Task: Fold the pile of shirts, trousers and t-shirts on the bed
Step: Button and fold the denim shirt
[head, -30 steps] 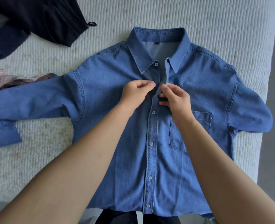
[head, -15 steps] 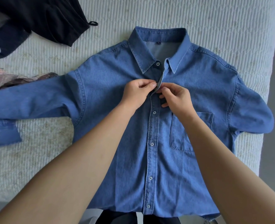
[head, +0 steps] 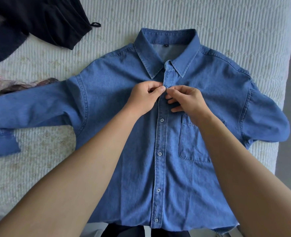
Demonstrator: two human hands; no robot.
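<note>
A blue denim shirt (head: 117,93) lies face up on the bed, collar at the far side, sleeves spread to both sides. Its front placket is buttoned below my hands. My left hand (head: 143,98) pinches the placket's left edge just below the collar. My right hand (head: 185,100) pinches the placket's right edge beside it, thumb and forefinger nearly meeting those of my left hand. The button at that spot is hidden under my fingers.
The white quilted bed cover (head: 226,26) runs under everything. Black garments (head: 43,19) are piled at the far left corner. A striped pinkish garment (head: 8,85) lies at the left edge. The bed's right edge (head: 288,82) drops to a grey floor.
The gap in the placket below the collar has been drawn together. Both hands stay at the same button spot, fingertips now closer together.
</note>
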